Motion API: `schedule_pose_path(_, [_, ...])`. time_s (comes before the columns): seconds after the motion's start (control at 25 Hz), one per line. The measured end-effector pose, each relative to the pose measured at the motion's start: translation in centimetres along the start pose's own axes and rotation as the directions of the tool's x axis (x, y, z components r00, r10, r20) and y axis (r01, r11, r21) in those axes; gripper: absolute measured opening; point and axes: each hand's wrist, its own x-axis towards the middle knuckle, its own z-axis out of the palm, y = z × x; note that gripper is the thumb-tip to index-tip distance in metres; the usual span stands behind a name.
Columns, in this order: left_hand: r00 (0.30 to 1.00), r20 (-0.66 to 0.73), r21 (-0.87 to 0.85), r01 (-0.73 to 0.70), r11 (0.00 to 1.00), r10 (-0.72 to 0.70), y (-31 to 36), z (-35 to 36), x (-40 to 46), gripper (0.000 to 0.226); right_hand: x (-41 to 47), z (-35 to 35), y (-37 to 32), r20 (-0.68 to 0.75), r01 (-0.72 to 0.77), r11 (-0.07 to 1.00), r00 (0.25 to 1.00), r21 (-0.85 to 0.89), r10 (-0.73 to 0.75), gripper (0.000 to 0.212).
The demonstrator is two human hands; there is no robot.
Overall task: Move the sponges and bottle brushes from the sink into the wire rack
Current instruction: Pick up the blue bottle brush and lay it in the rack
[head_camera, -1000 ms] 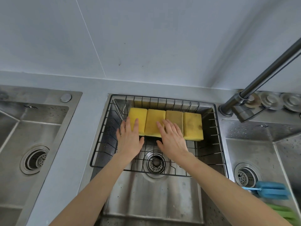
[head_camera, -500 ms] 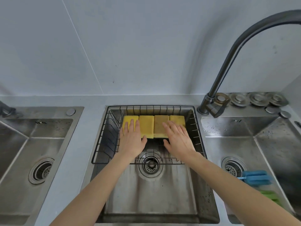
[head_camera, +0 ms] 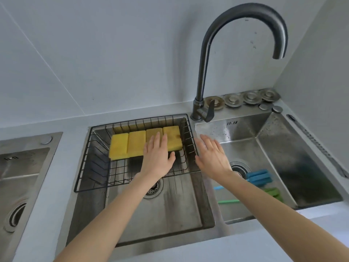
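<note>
Several yellow sponges [head_camera: 130,146] lie side by side in the black wire rack [head_camera: 88,163], which sits across the back of the middle sink. My left hand [head_camera: 157,157] hovers flat and open over the right-hand sponges, holding nothing. My right hand [head_camera: 212,156] is open with fingers spread, past the rack's right edge and above the right sink [head_camera: 283,167]. In that sink lie a blue bottle brush [head_camera: 259,177] and a green bottle brush [head_camera: 272,192]; my right forearm hides part of their handles.
A tall dark faucet [head_camera: 204,76] rises between the middle and right sinks, spout arching right. Several round metal drain covers [head_camera: 251,97] line the ledge behind the right sink. A third sink [head_camera: 20,176] is at the left. The middle sink's drain [head_camera: 154,188] lies under my left wrist.
Both hands have lifted off the sponges and shifted right; my right hand has left the rack and is now over the right sink. The view has tilted up and right.
</note>
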Motion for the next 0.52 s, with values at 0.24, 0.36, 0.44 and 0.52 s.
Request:
schedule_pose_path(0.24, [0.995, 0.023, -0.013, -0.100, 0.995, 0.101, 6.3, 2.1, 1.3, 0.061, -2.5, -1.1, 6.3, 0.028, -0.085, 0.996, 0.996, -0.020, 0.085, 0.055])
schedule_pose_path(0.36, [0.990, 0.046, -0.006, -0.134, 0.991, 0.134, 9.4, 3.5, 2.1, 0.061, -3.2, -1.5, 9.4, 0.056, -0.109, 0.994, 0.992, -0.027, 0.111, 0.057])
schedule_pose_path(0.44, [0.989, 0.061, -0.002, -0.137, 0.991, 0.136, 11.1, 4.6, 2.5, 0.061, -3.5, -1.5, 11.2, 0.090, -0.114, 0.993, 0.989, -0.040, 0.117, 0.058])
schedule_pose_path(0.52, [0.989, 0.081, -0.001, -0.123, 0.992, 0.123, 12.5, 5.7, 3.0, 0.061, -3.6, -1.3, 13.0, 0.136, -0.112, 0.992, 0.983, -0.058, 0.119, 0.059])
